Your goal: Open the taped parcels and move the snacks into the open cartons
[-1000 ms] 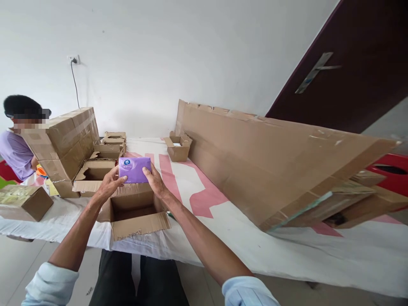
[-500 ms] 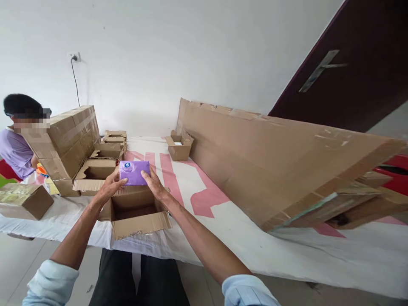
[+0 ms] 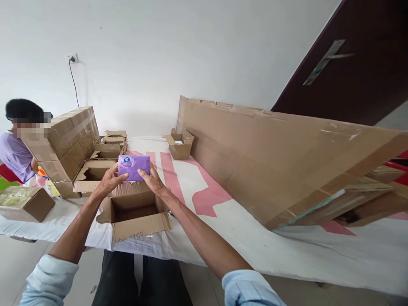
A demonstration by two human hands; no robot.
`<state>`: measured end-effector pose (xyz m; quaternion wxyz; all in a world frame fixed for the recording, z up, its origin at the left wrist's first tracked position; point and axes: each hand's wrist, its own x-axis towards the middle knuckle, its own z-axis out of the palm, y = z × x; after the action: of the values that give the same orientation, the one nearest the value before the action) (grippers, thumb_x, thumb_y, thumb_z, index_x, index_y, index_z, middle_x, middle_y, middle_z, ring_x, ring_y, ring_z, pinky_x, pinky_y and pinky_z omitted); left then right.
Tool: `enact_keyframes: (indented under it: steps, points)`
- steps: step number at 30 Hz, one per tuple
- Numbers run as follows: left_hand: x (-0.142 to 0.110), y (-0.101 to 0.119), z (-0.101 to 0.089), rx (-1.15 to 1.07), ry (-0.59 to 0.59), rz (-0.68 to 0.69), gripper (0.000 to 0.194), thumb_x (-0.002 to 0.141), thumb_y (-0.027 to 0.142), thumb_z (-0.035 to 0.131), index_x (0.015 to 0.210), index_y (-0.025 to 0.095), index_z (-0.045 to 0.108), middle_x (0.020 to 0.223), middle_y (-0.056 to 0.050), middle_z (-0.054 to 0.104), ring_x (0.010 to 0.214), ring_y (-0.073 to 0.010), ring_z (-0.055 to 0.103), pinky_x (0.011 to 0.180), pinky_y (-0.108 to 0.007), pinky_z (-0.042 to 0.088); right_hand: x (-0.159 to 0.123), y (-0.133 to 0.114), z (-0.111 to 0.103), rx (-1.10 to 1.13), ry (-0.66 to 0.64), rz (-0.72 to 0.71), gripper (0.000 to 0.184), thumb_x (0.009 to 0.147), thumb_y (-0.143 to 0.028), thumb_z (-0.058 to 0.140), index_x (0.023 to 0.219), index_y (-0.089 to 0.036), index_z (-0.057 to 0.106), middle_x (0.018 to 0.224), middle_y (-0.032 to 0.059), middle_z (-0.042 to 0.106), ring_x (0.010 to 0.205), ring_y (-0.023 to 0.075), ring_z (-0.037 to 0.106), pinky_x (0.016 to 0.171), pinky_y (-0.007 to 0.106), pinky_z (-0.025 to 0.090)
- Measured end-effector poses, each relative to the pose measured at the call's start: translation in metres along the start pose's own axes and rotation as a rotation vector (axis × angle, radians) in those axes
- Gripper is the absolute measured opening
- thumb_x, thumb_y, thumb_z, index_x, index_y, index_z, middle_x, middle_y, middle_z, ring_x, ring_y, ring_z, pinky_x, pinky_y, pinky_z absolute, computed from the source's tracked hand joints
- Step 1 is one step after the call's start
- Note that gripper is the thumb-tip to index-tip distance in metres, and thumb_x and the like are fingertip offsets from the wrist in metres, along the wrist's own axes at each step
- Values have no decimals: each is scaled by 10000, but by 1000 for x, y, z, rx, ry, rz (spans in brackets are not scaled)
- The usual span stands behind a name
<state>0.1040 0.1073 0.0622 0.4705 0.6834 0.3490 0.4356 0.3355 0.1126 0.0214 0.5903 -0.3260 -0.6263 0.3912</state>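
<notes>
A purple pack of tissues [image 3: 134, 166] with a round blue-and-white logo is held up between both hands. My left hand [image 3: 110, 177] grips its left end, thumb across the front face. On the opposite end, my right hand [image 3: 153, 178] is closed round it, thumb also on the front. Just below and nearer to me stands an open cardboard box [image 3: 142, 227], flaps folded out; its visible inside shows bare brown cardboard. The fingers behind the pack are hidden.
Several open boxes [image 3: 95, 172] line up at the left, beside a stack of taped cartons [image 3: 63, 142]. A closed carton [image 3: 28, 204] sits front left. A small open box [image 3: 180, 149] stands near a long cardboard panel [image 3: 270, 157]. Behind the stack sits another person [image 3: 17, 151].
Both hands have raised the tissue pack slightly, and its front now faces me a little more squarely. The camera view has shifted a little.
</notes>
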Motion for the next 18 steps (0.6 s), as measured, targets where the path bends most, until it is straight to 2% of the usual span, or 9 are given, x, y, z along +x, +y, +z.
enact_keyframes:
  steps: [4,12,18]
  points:
    - [0,3,3,-7,-1,31,737,866,600,977,1442,196,759,1357,-134,820,1186,-321,786,967,-422,673,0,-2,-1,7,3,6,824,962,-686,765,1627,-231,592,1579,156,737,1408,358,715,1332,553,508]
    - [-1,17,7,-68,-26,9,841,869,584,989,1577,231,700,1430,-141,794,1208,-341,799,1004,-489,704,2,-7,0,43,10,-10,826,954,-702,786,1621,-252,602,1473,133,797,1376,353,728,1302,559,544]
    - [-3,28,10,-63,-32,10,850,884,564,983,1612,247,678,1450,-141,783,1200,-345,794,932,-446,714,1,-18,0,51,15,-36,840,975,-681,761,1676,-261,567,1609,136,722,1436,348,700,1335,552,513]
